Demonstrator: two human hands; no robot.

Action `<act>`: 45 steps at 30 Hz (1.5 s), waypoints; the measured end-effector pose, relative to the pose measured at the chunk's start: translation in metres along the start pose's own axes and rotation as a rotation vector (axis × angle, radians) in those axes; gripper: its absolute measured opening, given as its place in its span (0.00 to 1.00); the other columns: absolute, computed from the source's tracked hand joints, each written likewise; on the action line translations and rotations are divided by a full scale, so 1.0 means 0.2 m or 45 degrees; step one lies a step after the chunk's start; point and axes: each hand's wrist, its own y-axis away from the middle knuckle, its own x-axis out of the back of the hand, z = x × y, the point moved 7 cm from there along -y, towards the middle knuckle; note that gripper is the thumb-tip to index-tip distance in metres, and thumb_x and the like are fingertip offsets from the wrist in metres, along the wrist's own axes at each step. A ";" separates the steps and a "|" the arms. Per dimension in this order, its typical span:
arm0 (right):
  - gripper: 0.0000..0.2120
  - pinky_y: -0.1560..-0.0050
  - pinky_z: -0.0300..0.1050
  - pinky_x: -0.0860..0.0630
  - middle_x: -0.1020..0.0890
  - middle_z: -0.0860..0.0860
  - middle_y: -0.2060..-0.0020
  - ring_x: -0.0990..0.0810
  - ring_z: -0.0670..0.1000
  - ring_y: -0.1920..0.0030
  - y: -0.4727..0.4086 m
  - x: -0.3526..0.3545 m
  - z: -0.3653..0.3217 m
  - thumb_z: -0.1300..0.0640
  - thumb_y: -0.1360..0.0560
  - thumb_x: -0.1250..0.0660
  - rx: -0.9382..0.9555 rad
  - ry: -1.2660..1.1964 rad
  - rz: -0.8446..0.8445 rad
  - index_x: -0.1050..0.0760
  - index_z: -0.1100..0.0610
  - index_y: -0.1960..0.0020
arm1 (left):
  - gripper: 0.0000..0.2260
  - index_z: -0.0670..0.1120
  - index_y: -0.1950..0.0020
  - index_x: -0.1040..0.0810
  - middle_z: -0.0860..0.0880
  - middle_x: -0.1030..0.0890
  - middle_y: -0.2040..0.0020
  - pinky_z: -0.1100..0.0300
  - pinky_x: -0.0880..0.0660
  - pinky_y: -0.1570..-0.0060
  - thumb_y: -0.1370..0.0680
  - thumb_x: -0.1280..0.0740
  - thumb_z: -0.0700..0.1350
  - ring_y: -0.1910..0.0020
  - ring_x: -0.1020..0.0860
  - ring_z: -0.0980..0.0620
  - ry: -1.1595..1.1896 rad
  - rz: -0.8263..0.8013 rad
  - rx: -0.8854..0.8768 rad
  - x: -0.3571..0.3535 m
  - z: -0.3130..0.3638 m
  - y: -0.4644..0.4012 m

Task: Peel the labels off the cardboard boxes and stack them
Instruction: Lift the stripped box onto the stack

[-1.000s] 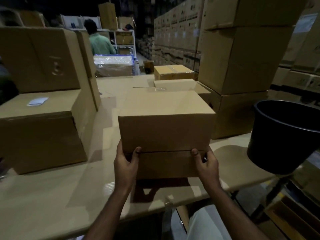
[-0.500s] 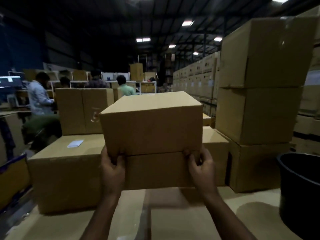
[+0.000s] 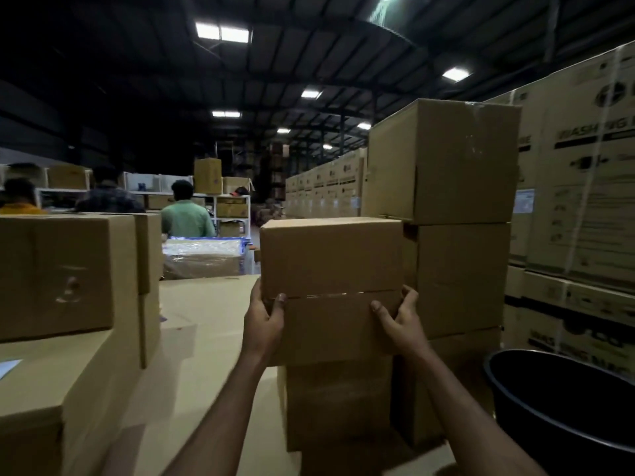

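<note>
Both hands [image 3: 331, 324] grip the box [image 3: 331, 266] above a lower box [image 3: 338, 403]; set off-centre, it could topple.

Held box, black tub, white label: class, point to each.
held box [image 3: 330, 259], head view, front face.
black tub [image 3: 563, 407], head view, inner wall.
white label [image 3: 8, 367], head view, visible corner.

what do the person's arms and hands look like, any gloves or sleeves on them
Both hands are bare: no gloves on the left hand or the right hand. No rings, watch or wristbands show on either. Both forearms are bare too, with no sleeve in view right down to the bottom edge of the picture. The light is dim, so finer detail on the fingers cannot be made out.
</note>
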 end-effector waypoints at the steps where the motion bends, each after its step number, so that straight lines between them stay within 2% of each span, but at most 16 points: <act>1: 0.37 0.34 0.62 0.27 0.33 0.56 0.29 0.30 0.58 0.30 -0.03 0.00 0.03 0.43 0.24 0.32 -0.025 0.015 -0.017 0.53 0.46 0.26 | 0.22 0.50 0.23 0.36 0.49 0.21 0.37 0.45 0.25 0.37 0.17 0.37 0.46 0.38 0.22 0.47 0.005 -0.002 0.013 -0.04 -0.03 -0.01; 4: 0.40 0.29 0.60 0.32 0.36 0.57 0.25 0.34 0.59 0.27 -0.10 -0.01 0.12 0.43 0.22 0.35 -0.057 0.051 0.011 0.58 0.50 0.22 | 0.22 0.50 0.23 0.37 0.50 0.21 0.38 0.53 0.24 0.38 0.17 0.38 0.45 0.38 0.22 0.48 -0.002 -0.009 0.009 -0.13 -0.07 -0.05; 6: 0.42 0.27 0.57 0.35 0.39 0.56 0.23 0.38 0.58 0.24 -0.13 0.00 0.18 0.42 0.22 0.36 -0.098 0.108 0.121 0.57 0.54 0.20 | 0.22 0.50 0.22 0.37 0.50 0.21 0.36 0.57 0.25 0.40 0.17 0.38 0.45 0.38 0.22 0.49 -0.023 -0.016 0.005 -0.18 -0.09 -0.08; 8: 0.41 0.28 0.56 0.35 0.42 0.57 0.23 0.41 0.59 0.24 -0.15 0.01 0.21 0.40 0.23 0.36 -0.085 0.241 0.253 0.51 0.56 0.20 | 0.23 0.51 0.21 0.38 0.49 0.23 0.32 0.53 0.25 0.37 0.16 0.39 0.48 0.36 0.23 0.49 -0.057 0.011 0.018 -0.22 -0.11 -0.10; 10: 0.39 0.31 0.56 0.32 0.41 0.58 0.25 0.39 0.59 0.26 -0.14 0.02 0.18 0.41 0.23 0.35 0.029 0.412 0.383 0.47 0.56 0.20 | 0.24 0.51 0.21 0.38 0.48 0.23 0.31 0.49 0.25 0.36 0.17 0.40 0.51 0.35 0.24 0.47 -0.103 0.093 0.055 -0.24 -0.15 -0.11; 14: 0.38 0.37 0.58 0.31 0.39 0.59 0.29 0.38 0.59 0.32 -0.11 -0.02 0.10 0.53 0.25 0.28 0.334 0.651 0.544 0.44 0.51 0.21 | 0.24 0.47 0.23 0.36 0.45 0.24 0.30 0.47 0.26 0.37 0.18 0.40 0.54 0.34 0.24 0.43 -0.188 0.229 0.068 -0.29 -0.17 -0.11; 18: 0.30 0.33 0.60 0.29 0.40 0.59 0.25 0.39 0.61 0.27 -0.11 -0.11 0.11 0.55 0.24 0.29 0.442 0.780 0.465 0.35 0.53 0.24 | 0.27 0.47 0.22 0.37 0.45 0.25 0.30 0.45 0.26 0.37 0.18 0.42 0.57 0.34 0.24 0.43 -0.197 0.210 0.028 -0.36 -0.17 -0.12; 21: 0.30 0.29 0.56 0.33 0.45 0.55 0.22 0.45 0.58 0.23 -0.13 -0.12 0.13 0.52 0.22 0.33 0.407 0.835 0.365 0.38 0.51 0.22 | 0.25 0.46 0.22 0.38 0.44 0.25 0.30 0.46 0.26 0.36 0.17 0.42 0.54 0.34 0.25 0.43 -0.193 0.179 0.025 -0.38 -0.18 -0.15; 26: 0.31 0.26 0.50 0.38 0.53 0.51 0.20 0.50 0.56 0.22 -0.15 -0.10 0.14 0.48 0.20 0.38 0.319 0.864 0.255 0.46 0.46 0.20 | 0.30 0.50 0.22 0.40 0.46 0.26 0.30 0.41 0.26 0.36 0.19 0.45 0.63 0.33 0.26 0.44 -0.176 0.110 0.020 -0.40 -0.22 -0.18; 30: 0.31 0.27 0.53 0.38 0.49 0.52 0.20 0.48 0.56 0.22 -0.12 -0.09 0.11 0.50 0.20 0.36 0.342 0.864 0.259 0.44 0.47 0.21 | 0.28 0.47 0.22 0.39 0.44 0.24 0.33 0.45 0.25 0.39 0.18 0.44 0.61 0.37 0.23 0.43 -0.182 0.080 0.040 -0.39 -0.23 -0.19; 34: 0.31 0.29 0.59 0.33 0.45 0.52 0.21 0.45 0.56 0.23 -0.09 -0.08 0.08 0.51 0.21 0.34 0.404 0.850 0.287 0.41 0.48 0.22 | 0.30 0.41 0.19 0.45 0.40 0.32 0.25 0.62 0.36 0.38 0.17 0.40 0.51 0.28 0.31 0.42 -0.232 0.119 0.058 -0.34 -0.18 -0.14; 39: 0.31 0.32 0.63 0.32 0.40 0.56 0.23 0.40 0.60 0.25 -0.01 -0.14 -0.05 0.55 0.23 0.31 0.538 0.764 0.302 0.38 0.52 0.23 | 0.30 0.42 0.19 0.44 0.42 0.36 0.22 0.61 0.40 0.31 0.17 0.39 0.52 0.23 0.37 0.45 -0.238 0.113 -0.029 -0.21 -0.09 -0.06; 42: 0.29 0.32 0.64 0.31 0.35 0.60 0.26 0.35 0.62 0.27 0.09 -0.24 -0.15 0.56 0.24 0.34 0.731 0.582 0.289 0.36 0.57 0.25 | 0.30 0.39 0.22 0.38 0.40 0.32 0.25 0.57 0.37 0.28 0.19 0.41 0.55 0.26 0.33 0.45 -0.271 0.136 -0.071 -0.03 -0.05 0.05; 45: 0.28 0.36 0.61 0.27 0.32 0.59 0.31 0.27 0.60 0.33 0.24 -0.46 -0.20 0.57 0.24 0.35 0.810 0.341 0.162 0.35 0.58 0.26 | 0.27 0.38 0.26 0.32 0.40 0.26 0.29 0.51 0.32 0.30 0.21 0.41 0.52 0.30 0.28 0.44 -0.326 0.242 -0.089 0.25 -0.03 0.22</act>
